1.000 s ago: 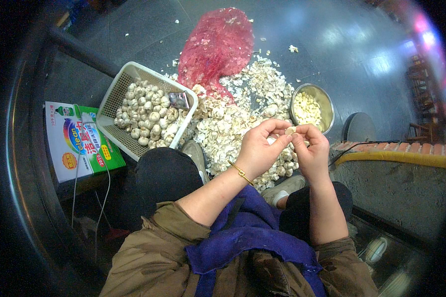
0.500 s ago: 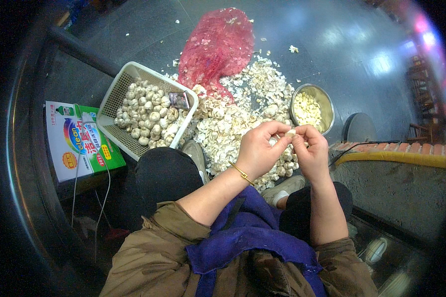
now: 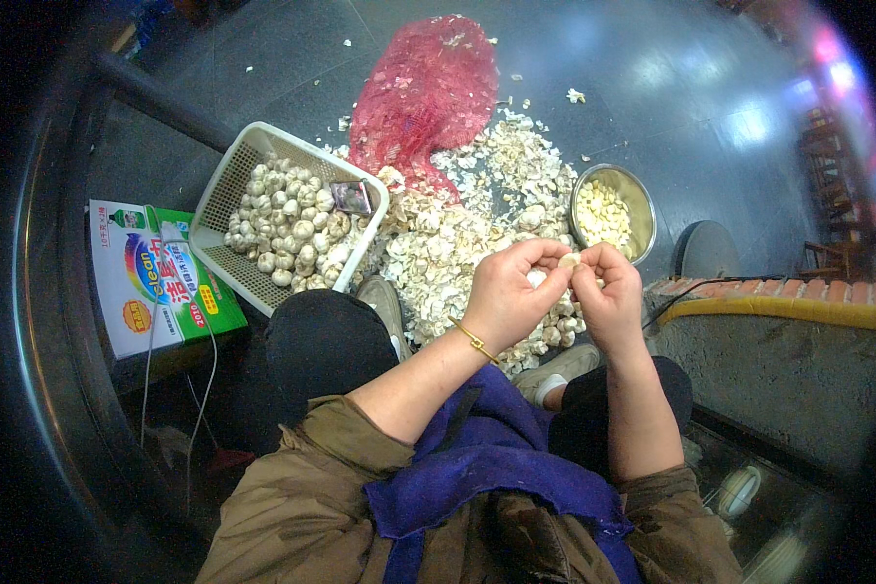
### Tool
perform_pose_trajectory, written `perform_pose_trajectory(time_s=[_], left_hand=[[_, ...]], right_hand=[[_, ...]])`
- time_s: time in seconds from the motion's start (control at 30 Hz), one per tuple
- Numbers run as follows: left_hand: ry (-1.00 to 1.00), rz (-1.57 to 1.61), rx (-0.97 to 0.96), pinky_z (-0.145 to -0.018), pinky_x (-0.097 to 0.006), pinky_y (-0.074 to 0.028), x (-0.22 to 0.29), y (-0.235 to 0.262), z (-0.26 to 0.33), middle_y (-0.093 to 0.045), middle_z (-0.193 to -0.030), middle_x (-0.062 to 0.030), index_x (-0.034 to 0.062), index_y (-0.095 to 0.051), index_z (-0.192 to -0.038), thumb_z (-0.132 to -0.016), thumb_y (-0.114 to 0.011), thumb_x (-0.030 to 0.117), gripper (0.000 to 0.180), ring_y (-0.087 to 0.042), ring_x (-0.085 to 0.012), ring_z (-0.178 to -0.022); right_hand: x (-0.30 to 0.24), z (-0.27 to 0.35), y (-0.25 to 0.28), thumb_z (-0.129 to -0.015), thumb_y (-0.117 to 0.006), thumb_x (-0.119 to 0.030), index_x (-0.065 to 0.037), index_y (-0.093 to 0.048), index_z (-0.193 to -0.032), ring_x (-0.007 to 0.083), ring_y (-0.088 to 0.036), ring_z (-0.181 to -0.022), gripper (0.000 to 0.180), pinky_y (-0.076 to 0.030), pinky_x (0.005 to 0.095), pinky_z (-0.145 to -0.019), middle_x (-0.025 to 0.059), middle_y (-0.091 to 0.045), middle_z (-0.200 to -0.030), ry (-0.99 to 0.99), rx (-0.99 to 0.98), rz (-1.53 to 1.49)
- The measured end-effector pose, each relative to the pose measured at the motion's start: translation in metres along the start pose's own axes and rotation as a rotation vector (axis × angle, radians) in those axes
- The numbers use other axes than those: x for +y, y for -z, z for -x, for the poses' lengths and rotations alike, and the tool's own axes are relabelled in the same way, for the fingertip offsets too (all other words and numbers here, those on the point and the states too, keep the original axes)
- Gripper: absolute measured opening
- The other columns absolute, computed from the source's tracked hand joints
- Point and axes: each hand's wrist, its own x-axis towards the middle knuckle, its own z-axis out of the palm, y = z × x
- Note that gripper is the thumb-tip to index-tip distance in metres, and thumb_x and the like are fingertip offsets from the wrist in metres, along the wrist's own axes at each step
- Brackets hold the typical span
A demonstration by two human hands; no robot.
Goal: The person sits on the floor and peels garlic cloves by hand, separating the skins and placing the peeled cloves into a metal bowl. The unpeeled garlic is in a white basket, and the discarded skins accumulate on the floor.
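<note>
One garlic clove is pinched by the left hand and right hand; a metal bowl stands just beyond their grip.

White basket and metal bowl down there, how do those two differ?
The white basket is rectangular with perforated walls, while the metal bowl is round and solid. The basket looks larger than the bowl. The basket holds unpeeled garlic bulbs; the bowl holds pale, peeled cloves. Both are open-topped.

Brown jacket, purple apron, gold-coloured bracelet; black trousers, pale grey shoes
</note>
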Motion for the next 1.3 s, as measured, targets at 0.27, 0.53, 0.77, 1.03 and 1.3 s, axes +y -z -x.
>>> perform_pose_trajectory(time_s=[0.27, 0.53, 0.77, 1.03, 1.3], left_hand=[[0.289, 0.585, 0.099, -0.064, -0.022, -0.05, 0.003, 0.004, -0.006, -0.07, -0.095, -0.0102, -0.002, -0.06, -0.117, -0.094, -0.063, 0.011, 0.026, -0.063, -0.0102, -0.077], [0.367, 0.69, 0.03, -0.062, -0.022, -0.049, 0.009, 0.006, -0.006, -0.069, -0.093, -0.0065, 0.0001, -0.063, -0.115, -0.096, -0.06, 0.017, 0.025, -0.063, -0.0105, -0.077], [0.385, 0.595, 0.0, -0.063, -0.022, -0.048, 0.001, 0.005, -0.005, -0.069, -0.091, -0.0048, 0.0016, -0.064, -0.116, -0.095, -0.06, 0.015, 0.025, -0.061, -0.0091, -0.076], [0.072, 0.088, -0.002, -0.072, -0.027, -0.053, -0.017, 0.001, -0.005, -0.071, -0.092, -0.0083, 0.001, -0.071, -0.104, -0.087, -0.067, 0.015, 0.022, -0.067, -0.0135, -0.082], [0.047, -0.111, -0.053, -0.078, -0.027, -0.051, -0.013, 0.003, -0.003, -0.071, -0.095, -0.0083, 0.0023, -0.074, -0.099, -0.085, -0.071, 0.013, 0.017, -0.066, -0.0137, -0.087]], right_hand=[[-0.002, 0.001, 0.0, -0.09, -0.059, -0.006, -0.001, -0.059, -0.083, 0.006, -0.054, -0.065, 0.008, -0.045, 0.0208, -0.061, 0.001, -0.06, -0.071, -0.057, 0.078, -0.221], [0.0, -0.002, -0.001, -0.094, -0.058, -0.007, 0.001, -0.061, -0.09, 0.0078, -0.057, -0.069, 0.009, -0.045, 0.0215, -0.063, 0.0033, -0.063, -0.075, 0.074, 0.145, -0.073], [-0.008, 0.002, -0.006, -0.091, -0.06, -0.003, 0.0, -0.064, -0.102, 0.01, -0.059, -0.071, 0.013, -0.047, 0.0236, -0.063, 0.0058, -0.064, -0.081, 0.155, 0.1, 0.094], [-0.009, -0.001, -0.007, -0.084, -0.065, -0.003, 0.0, -0.068, -0.094, 0.0232, -0.069, -0.081, 0.011, -0.054, 0.0321, -0.073, 0.0137, -0.07, -0.088, 0.292, 0.116, 0.311], [-0.011, -0.002, 0.009, -0.085, -0.065, -0.004, 0.002, -0.067, -0.092, 0.0126, -0.063, -0.077, 0.01, -0.05, 0.0267, -0.071, 0.0078, -0.069, -0.083, 0.138, -0.031, 0.233]])
